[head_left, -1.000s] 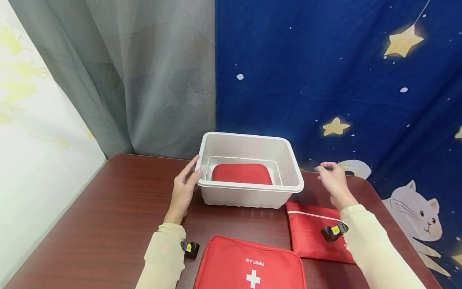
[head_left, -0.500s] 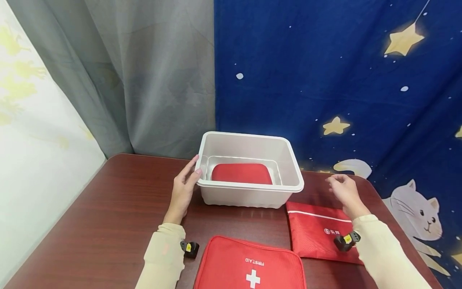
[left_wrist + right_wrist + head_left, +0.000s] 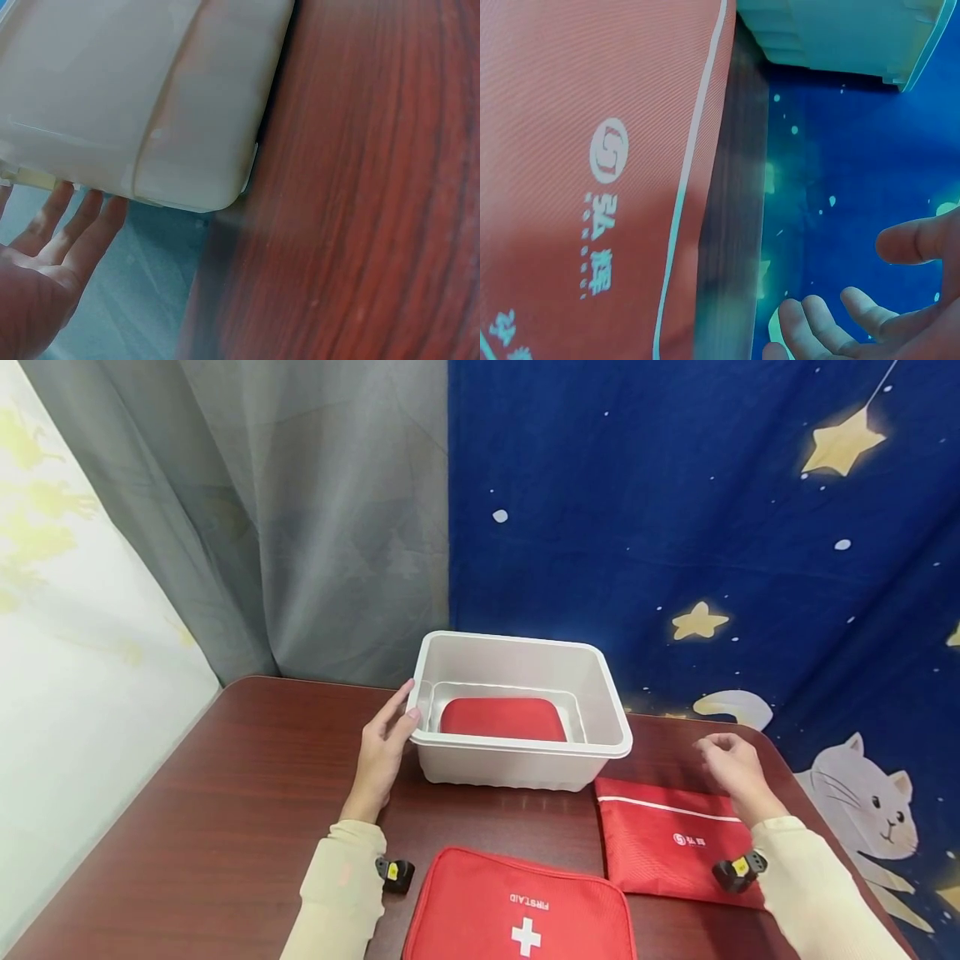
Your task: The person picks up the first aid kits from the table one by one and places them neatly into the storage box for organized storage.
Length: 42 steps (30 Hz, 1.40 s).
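Observation:
A white plastic bin stands at the back of the table, with a red flat-topped item lying inside it. My left hand rests at the bin's left end, its fairly straight fingers touching the rim area in the left wrist view. My right hand hovers beyond a red zip pouch; its fingers are loosely bent and hold nothing. The pouch has a white zip line and white lettering. At the front lies a red first aid bag with a white cross, partly cut off by the frame.
The dark reddish wooden table carries everything. Behind it hang a grey curtain and a blue star-patterned curtain. A white wall or panel stands on the left.
My right hand has moved right and toward me, away from the bin, uncovering the pouch's lettering. My left hand and the bin have stayed put.

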Each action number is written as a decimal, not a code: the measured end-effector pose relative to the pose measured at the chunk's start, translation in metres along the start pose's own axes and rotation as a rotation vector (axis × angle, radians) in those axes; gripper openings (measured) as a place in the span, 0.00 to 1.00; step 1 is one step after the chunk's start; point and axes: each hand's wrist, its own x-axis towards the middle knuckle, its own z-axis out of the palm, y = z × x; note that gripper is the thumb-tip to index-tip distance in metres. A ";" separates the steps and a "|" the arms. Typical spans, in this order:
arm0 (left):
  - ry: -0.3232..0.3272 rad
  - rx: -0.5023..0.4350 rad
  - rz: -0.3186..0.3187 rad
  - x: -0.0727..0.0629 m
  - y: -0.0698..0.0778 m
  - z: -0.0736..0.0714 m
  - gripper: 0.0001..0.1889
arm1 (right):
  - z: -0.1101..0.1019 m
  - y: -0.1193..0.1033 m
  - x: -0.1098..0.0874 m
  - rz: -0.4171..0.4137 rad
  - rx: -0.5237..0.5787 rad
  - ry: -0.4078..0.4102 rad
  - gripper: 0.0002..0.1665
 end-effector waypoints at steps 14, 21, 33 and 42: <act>-0.020 -0.007 0.010 0.000 0.001 0.000 0.25 | -0.014 0.034 0.000 0.097 -0.115 0.055 0.34; -0.023 -0.002 0.012 0.000 0.001 0.000 0.25 | -0.019 0.057 0.011 0.167 -0.127 0.064 0.37; -0.015 -0.014 0.001 0.000 0.001 0.000 0.25 | -0.026 0.064 0.005 0.184 -0.141 0.097 0.39; -0.010 -0.006 0.001 0.000 0.001 0.000 0.25 | -0.029 0.079 0.004 0.195 -0.196 0.102 0.38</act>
